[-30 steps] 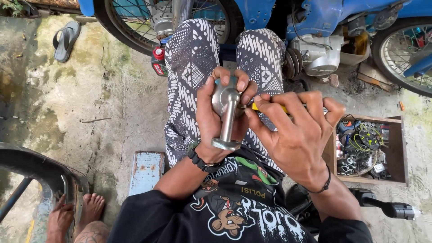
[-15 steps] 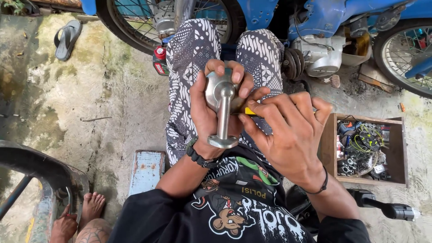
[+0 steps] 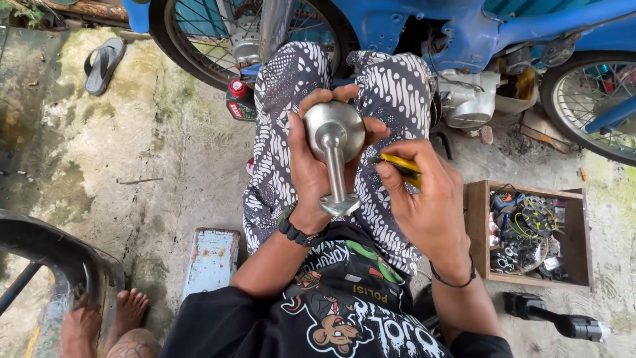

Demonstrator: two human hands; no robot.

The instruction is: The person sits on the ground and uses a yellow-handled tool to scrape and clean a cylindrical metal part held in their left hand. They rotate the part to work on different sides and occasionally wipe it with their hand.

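Note:
My left hand (image 3: 309, 164) is wrapped around a shiny metal part (image 3: 334, 154) with a domed head, a thin stem and a small flange at the near end. It holds the part upright over my lap. My right hand (image 3: 424, 199) grips a yellow-and-black tool (image 3: 401, 169), its tip pointing at the stem just right of the part. Both hands are above my knees in black-and-white patterned trousers (image 3: 285, 99).
A blue motorbike (image 3: 464, 33) stands across the top, with wheels at left and right. A wooden box of small parts and wires (image 3: 530, 229) sits at right, a black handlebar grip (image 3: 563, 321) below it. A small bottle (image 3: 240, 99), a sandal (image 3: 103, 63) and someone's bare feet (image 3: 106, 318) lie left.
My left hand has turned the metal part so the domed head faces the camera more. My right hand has pulled back slightly to the right with the yellow tool.

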